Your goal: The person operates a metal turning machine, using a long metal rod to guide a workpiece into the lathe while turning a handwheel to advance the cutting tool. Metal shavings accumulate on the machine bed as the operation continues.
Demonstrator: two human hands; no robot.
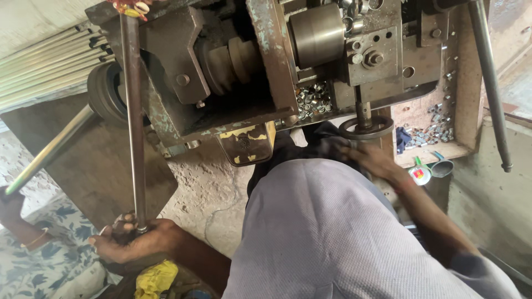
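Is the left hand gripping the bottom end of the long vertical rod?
Yes, the left hand is wrapped around the lower end of the vertical rod, which runs up to the machine.

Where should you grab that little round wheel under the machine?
Probably by the rim of the small handwheel, from below and the right, where the right hand already is. The rim hangs flat on a shaft, with machine parts close above, so the underside looks freest.
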